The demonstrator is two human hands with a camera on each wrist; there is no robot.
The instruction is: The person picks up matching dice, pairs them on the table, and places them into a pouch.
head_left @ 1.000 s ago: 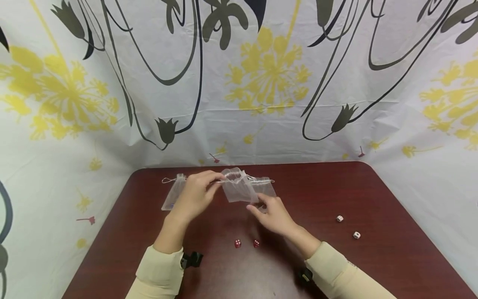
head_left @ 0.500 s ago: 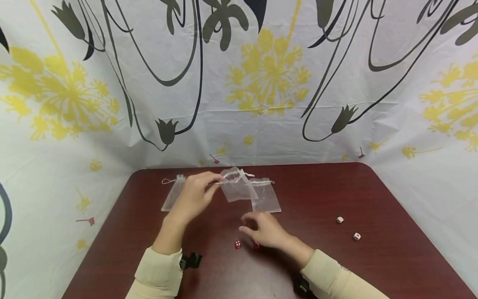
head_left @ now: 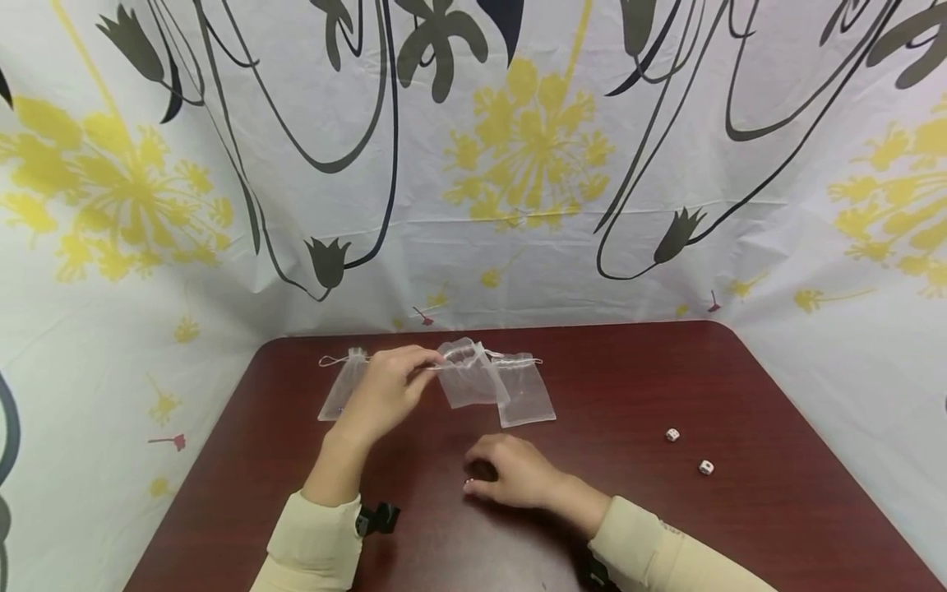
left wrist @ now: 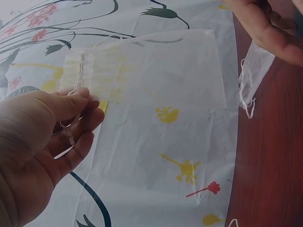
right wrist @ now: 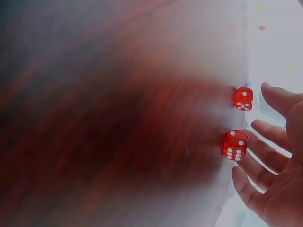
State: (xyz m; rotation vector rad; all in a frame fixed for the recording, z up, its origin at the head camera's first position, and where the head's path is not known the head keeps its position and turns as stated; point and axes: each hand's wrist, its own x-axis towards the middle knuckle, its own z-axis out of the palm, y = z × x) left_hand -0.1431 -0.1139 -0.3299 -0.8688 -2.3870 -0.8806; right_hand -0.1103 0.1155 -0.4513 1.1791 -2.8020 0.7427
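My left hand (head_left: 386,388) pinches the drawstring edge of a sheer white drawstring bag (head_left: 468,385) between thumb and fingers; in the left wrist view this bag (left wrist: 165,66) hangs flat and see-through. Over the table's middle, my right hand (head_left: 512,472) arches low around two red dice, which it mostly hides in the head view. From the right wrist, the far red die (right wrist: 244,99) and near red die (right wrist: 235,145) rest on the table. The fingers of the right hand (right wrist: 279,156) are spread beside them, with no grip on either visible.
A second sheer bag (head_left: 527,396) lies right of the held one. Another bag (head_left: 342,393) lies at the left, partly behind my left hand. Two white dice (head_left: 672,435) sit on the right of the dark red table (head_left: 621,386). A patterned curtain (head_left: 414,279) hangs behind.
My right hand has let go of the held bag's side and moved down toward me to the red dice. The held bag dropped slightly; my left hand stays put.
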